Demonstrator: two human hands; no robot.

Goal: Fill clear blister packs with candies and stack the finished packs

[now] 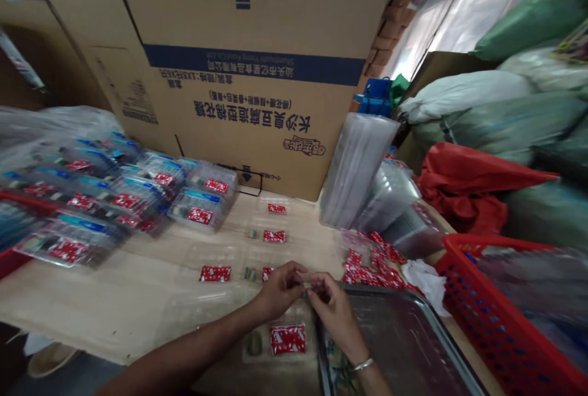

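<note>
My left hand (279,290) and my right hand (334,311) meet over the table's front, fingers pinched together around a small pale piece (307,284), too blurred to name. Below them lies a clear plastic tray (264,356) with a red-and-white printed packet (288,339) and a greenish piece (254,343) in it. More clear trays with red packets (215,273) stand in rows beyond my left hand. Under my right wrist is a metal tray (390,328) with several small greenish pieces (339,362) at its left side. A loose heap of red packets (374,261) sits behind it.
A large cardboard box (257,28) walls off the back. Filled clear packs (126,194) are stacked at the left. Stacked clear plastic trays (356,169) stand at the back right. A red basket (500,304) borders the right side, with sacks (519,108) beyond.
</note>
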